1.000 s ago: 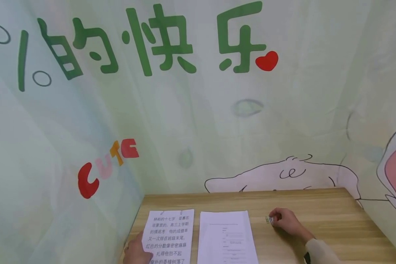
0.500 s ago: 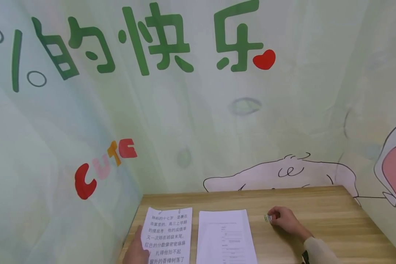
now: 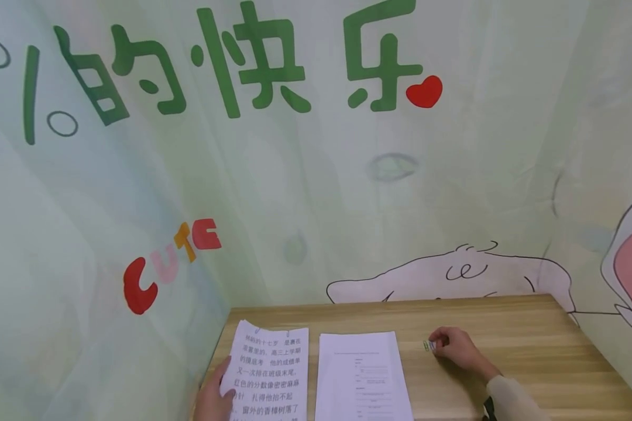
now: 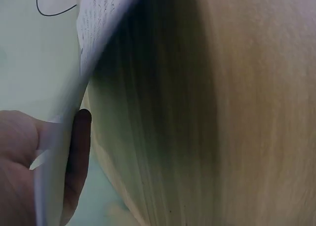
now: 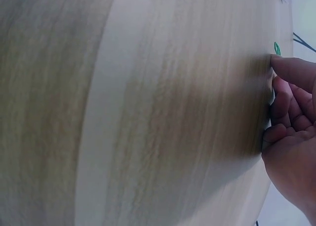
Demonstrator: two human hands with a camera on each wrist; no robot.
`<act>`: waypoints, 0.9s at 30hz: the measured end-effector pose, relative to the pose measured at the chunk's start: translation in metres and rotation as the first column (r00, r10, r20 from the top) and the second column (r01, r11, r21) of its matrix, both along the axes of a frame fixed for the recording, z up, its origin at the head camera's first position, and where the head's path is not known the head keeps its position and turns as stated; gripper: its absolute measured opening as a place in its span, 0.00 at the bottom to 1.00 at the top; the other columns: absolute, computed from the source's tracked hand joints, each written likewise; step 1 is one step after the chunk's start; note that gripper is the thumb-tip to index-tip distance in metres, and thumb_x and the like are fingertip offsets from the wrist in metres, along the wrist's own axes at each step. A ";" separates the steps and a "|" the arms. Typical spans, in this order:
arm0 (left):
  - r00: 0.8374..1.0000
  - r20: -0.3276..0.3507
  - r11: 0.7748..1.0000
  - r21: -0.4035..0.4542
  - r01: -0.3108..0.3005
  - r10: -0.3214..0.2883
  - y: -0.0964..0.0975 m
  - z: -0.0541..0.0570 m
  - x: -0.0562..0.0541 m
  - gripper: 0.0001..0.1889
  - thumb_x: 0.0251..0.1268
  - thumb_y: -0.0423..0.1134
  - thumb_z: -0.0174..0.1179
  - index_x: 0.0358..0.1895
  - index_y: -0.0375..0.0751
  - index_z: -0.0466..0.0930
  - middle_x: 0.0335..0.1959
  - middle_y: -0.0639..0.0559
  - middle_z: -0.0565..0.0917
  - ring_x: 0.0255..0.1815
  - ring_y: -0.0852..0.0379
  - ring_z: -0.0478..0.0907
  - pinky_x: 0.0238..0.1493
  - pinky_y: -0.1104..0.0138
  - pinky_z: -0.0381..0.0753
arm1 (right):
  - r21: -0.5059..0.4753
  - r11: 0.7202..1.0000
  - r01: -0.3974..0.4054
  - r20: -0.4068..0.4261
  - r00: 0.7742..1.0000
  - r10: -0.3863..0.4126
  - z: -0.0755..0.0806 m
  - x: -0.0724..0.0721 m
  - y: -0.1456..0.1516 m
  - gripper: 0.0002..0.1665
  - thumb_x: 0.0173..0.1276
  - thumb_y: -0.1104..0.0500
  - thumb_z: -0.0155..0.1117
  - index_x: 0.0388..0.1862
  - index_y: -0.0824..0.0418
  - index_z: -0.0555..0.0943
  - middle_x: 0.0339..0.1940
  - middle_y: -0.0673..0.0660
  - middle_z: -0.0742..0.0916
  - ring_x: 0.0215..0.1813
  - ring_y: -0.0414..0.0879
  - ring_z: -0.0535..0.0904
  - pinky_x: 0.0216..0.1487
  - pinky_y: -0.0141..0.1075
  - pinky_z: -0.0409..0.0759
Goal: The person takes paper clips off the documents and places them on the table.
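My left hand (image 3: 214, 393) grips the left side of a stack of printed paper (image 3: 268, 374) with large Chinese text, tilted up from the table at that side. In the left wrist view, the thumb lies on one face and the fingers (image 4: 79, 157) on the other. Two clips show at its top edge. My right hand (image 3: 457, 349) rests at the table with curled fingers, its fingertips touching or beside small coloured paper clips (image 3: 426, 345). A green paper clip (image 5: 277, 48) shows past the fingertip in the right wrist view. Whether one is pinched is hidden.
A second stack of white paper (image 3: 362, 380) with small print lies flat between the hands. Wooden table (image 3: 521, 327) surface extends behind and right of the right hand. Printed curtains (image 3: 295, 193) stand along the back and sides.
My left hand has raised and tilted the stack of printed paper, whose upper left corner now stands higher. The right hand has stayed at the paper clips.
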State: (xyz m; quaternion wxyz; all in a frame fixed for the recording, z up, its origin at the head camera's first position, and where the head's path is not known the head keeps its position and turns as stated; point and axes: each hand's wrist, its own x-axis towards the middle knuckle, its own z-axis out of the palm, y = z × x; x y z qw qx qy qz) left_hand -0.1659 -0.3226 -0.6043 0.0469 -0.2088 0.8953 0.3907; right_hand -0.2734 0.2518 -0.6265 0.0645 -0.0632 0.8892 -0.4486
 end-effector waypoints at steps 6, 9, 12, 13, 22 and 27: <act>0.994 -0.106 0.998 0.059 -0.008 0.014 -0.003 0.012 0.004 0.42 0.66 0.22 0.62 0.83 0.37 0.59 0.65 0.28 0.77 0.53 0.42 0.81 0.50 0.56 0.82 | -0.010 1.000 -0.008 -0.025 1.000 0.008 0.001 0.002 0.000 0.14 0.57 0.73 0.75 0.43 0.69 0.85 0.30 0.53 0.82 0.35 0.45 0.76 0.32 0.29 0.75; 0.982 -0.185 0.997 0.075 -0.014 0.028 -0.005 0.019 0.010 0.42 0.64 0.21 0.63 0.82 0.36 0.61 0.66 0.26 0.77 0.57 0.37 0.81 0.49 0.60 0.83 | -0.005 1.000 -0.011 -0.030 0.999 0.011 0.000 0.002 0.000 0.14 0.57 0.72 0.75 0.43 0.69 0.85 0.30 0.53 0.82 0.34 0.44 0.76 0.33 0.29 0.75; 0.978 -0.202 0.994 0.106 -0.029 0.050 -0.006 0.028 0.013 0.41 0.65 0.21 0.63 0.82 0.37 0.61 0.66 0.25 0.77 0.59 0.36 0.81 0.45 0.67 0.84 | -0.007 1.000 -0.007 -0.028 1.000 0.007 0.000 0.001 0.001 0.14 0.57 0.72 0.75 0.43 0.69 0.85 0.30 0.53 0.82 0.34 0.45 0.76 0.32 0.29 0.75; 0.977 -0.204 0.992 0.118 -0.032 0.056 -0.006 0.031 0.013 0.41 0.66 0.21 0.63 0.83 0.38 0.60 0.65 0.25 0.77 0.58 0.37 0.82 0.44 0.68 0.82 | -0.007 1.000 -0.004 -0.027 1.000 0.004 0.000 0.001 0.000 0.14 0.57 0.72 0.75 0.43 0.69 0.85 0.30 0.53 0.82 0.34 0.45 0.76 0.32 0.29 0.75; 0.976 -0.193 0.965 0.257 -0.052 0.103 0.000 0.048 0.013 0.42 0.66 0.20 0.62 0.83 0.39 0.60 0.60 0.29 0.80 0.47 0.50 0.85 0.38 0.68 0.85 | -0.007 1.000 0.015 -0.004 1.000 -0.015 0.002 0.002 -0.001 0.15 0.57 0.72 0.75 0.44 0.69 0.85 0.31 0.54 0.82 0.35 0.46 0.76 0.32 0.30 0.75; 0.963 -0.252 0.967 0.252 -0.028 0.093 0.016 0.055 0.014 0.42 0.64 0.20 0.63 0.82 0.38 0.63 0.55 0.30 0.83 0.45 0.51 0.85 0.37 0.70 0.84 | -0.009 1.000 0.006 -0.012 1.000 -0.006 -0.001 0.001 0.000 0.15 0.56 0.72 0.75 0.44 0.69 0.85 0.30 0.53 0.82 0.35 0.45 0.76 0.32 0.29 0.76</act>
